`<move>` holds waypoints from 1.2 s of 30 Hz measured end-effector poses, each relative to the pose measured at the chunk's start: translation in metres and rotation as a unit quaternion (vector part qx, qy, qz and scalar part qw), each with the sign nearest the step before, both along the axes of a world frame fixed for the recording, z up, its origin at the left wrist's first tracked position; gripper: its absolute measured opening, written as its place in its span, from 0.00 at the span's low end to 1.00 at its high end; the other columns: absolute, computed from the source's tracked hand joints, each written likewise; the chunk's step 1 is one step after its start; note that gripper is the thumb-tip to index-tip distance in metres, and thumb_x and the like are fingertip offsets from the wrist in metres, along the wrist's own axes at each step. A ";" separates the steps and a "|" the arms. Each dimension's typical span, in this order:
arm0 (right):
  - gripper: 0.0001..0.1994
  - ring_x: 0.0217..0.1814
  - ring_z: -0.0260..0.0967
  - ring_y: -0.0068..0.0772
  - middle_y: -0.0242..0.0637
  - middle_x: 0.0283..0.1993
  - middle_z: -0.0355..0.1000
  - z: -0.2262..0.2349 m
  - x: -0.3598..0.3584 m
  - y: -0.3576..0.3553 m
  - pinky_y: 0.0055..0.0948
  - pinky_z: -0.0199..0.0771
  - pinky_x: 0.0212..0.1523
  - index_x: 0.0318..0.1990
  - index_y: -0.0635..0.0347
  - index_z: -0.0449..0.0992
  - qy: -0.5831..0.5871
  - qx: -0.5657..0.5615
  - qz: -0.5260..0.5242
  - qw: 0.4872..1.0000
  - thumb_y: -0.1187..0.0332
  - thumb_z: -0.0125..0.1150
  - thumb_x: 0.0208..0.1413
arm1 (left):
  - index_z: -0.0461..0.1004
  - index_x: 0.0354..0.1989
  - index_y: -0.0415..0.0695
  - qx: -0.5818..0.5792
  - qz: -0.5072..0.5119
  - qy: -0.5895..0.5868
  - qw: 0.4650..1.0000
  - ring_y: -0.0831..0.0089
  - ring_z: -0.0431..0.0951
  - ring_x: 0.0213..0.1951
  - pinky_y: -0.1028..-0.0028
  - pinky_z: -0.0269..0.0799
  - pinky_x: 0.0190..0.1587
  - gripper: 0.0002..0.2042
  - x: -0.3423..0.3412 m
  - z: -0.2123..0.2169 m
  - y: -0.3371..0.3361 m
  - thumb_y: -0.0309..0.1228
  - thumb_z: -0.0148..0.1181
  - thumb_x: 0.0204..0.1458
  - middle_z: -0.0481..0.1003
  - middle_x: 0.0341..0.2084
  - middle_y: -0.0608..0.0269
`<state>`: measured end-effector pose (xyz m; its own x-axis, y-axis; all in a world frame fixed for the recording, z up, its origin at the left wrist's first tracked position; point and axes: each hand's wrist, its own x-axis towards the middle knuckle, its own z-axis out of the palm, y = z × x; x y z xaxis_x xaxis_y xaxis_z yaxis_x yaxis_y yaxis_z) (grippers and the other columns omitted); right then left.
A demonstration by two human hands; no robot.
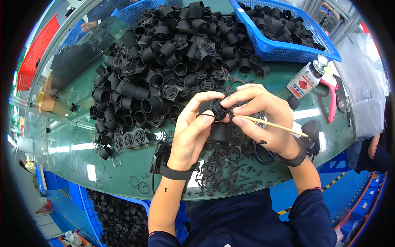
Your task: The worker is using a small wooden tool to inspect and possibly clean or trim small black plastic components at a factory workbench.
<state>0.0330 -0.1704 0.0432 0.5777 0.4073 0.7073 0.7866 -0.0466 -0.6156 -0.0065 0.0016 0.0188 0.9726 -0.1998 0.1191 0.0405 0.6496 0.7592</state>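
Above the near middle of the table, my left hand (pixel 188 129) is closed round a black cylindrical plastic part (pixel 217 108), its ribbed end turned toward me. A thin black ring (pixel 200 115) runs by my left thumb; whether it is seated on the part cannot be told. My right hand (pixel 269 113) pinches a thin wooden stick (pixel 279 126), whose near end points down to the right. The stick's other end is hidden by the fingers at the part. Right fingertips touch the part's edge. Just below the hands stands another black cup-shaped part (pixel 219 133).
A large heap of black cylinders (pixel 164 53) covers the far table. Behind it on the right stands a blue basket (pixel 284 53) of similar parts. A white bottle (pixel 306 78) and a pink-handled tool (pixel 331 99) lie right. Loose rings and black scraps (pixel 230 175) litter the near edge.
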 end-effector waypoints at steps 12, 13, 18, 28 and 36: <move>0.07 0.36 0.72 0.36 0.37 0.35 0.75 0.004 -0.001 -0.001 0.33 0.66 0.45 0.27 0.59 0.72 -0.053 -0.031 -0.014 0.998 0.78 0.64 0.39 | 0.64 0.50 0.34 0.018 -0.006 0.004 1.000 0.72 0.73 0.40 0.72 0.67 0.50 0.22 0.000 -0.001 0.000 0.32 0.58 0.48 0.71 0.39 0.58; 0.07 0.36 0.72 0.36 0.37 0.35 0.75 0.005 -0.001 -0.001 0.33 0.66 0.44 0.27 0.59 0.72 -0.034 -0.028 -0.002 0.999 0.78 0.64 0.39 | 0.64 0.50 0.34 0.018 -0.005 0.004 1.000 0.72 0.73 0.40 0.72 0.67 0.50 0.22 0.000 -0.001 0.001 0.32 0.58 0.48 0.71 0.39 0.58; 0.07 0.36 0.72 0.35 0.37 0.35 0.75 0.005 0.001 -0.004 0.31 0.66 0.43 0.27 0.60 0.72 -0.013 -0.011 0.017 1.000 0.78 0.64 0.39 | 0.65 0.50 0.34 0.005 -0.016 0.004 1.000 0.73 0.73 0.39 0.73 0.67 0.49 0.22 0.000 0.000 0.000 0.32 0.58 0.48 0.71 0.38 0.58; 0.07 0.35 0.72 0.35 0.37 0.35 0.75 0.003 0.001 -0.003 0.30 0.66 0.42 0.27 0.60 0.72 -0.025 -0.031 0.002 0.999 0.78 0.64 0.39 | 0.65 0.50 0.34 0.020 -0.021 -0.002 1.000 0.72 0.73 0.41 0.72 0.67 0.49 0.21 0.000 -0.001 0.001 0.30 0.58 0.47 0.71 0.40 0.58; 0.08 0.35 0.72 0.36 0.38 0.35 0.74 -0.001 0.001 0.001 0.34 0.69 0.40 0.26 0.61 0.72 -0.182 -0.043 -0.038 0.982 0.77 0.65 0.36 | 0.65 0.48 0.36 -0.004 -0.007 0.010 1.000 0.73 0.72 0.41 0.73 0.67 0.48 0.20 0.000 0.000 -0.004 0.31 0.59 0.48 0.70 0.41 0.59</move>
